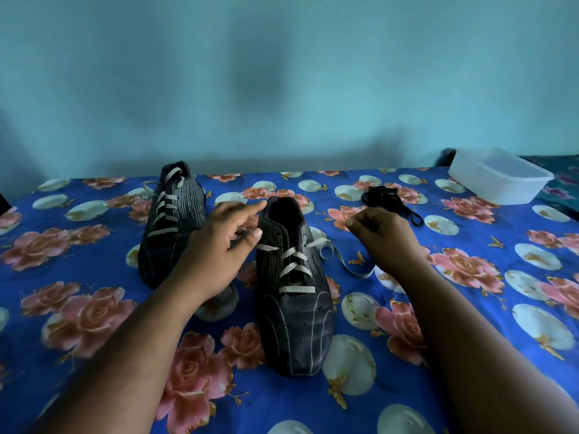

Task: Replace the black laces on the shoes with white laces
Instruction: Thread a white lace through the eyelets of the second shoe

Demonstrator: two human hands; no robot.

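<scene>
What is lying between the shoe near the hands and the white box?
In the head view, the pile of black laces lies on the flowered cloth between the nearer shoe and the white box.

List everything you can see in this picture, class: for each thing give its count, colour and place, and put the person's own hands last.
shoes: two, dark with pale stripes, side by side on the cloth; one centre, one further left and back.
white laces: threaded through both shoes; the centre shoe's loose end trails to the right.
black laces: one bundle, on the cloth right of the centre shoe.
container: one, white plastic, far right at the back.
cloth: one, blue with pink roses, covering the surface.
wall: teal, behind.
left hand: pinching lace at the centre shoe's left side.
right hand: fingers curled, right of that shoe; whether it holds lace is unclear.
</scene>
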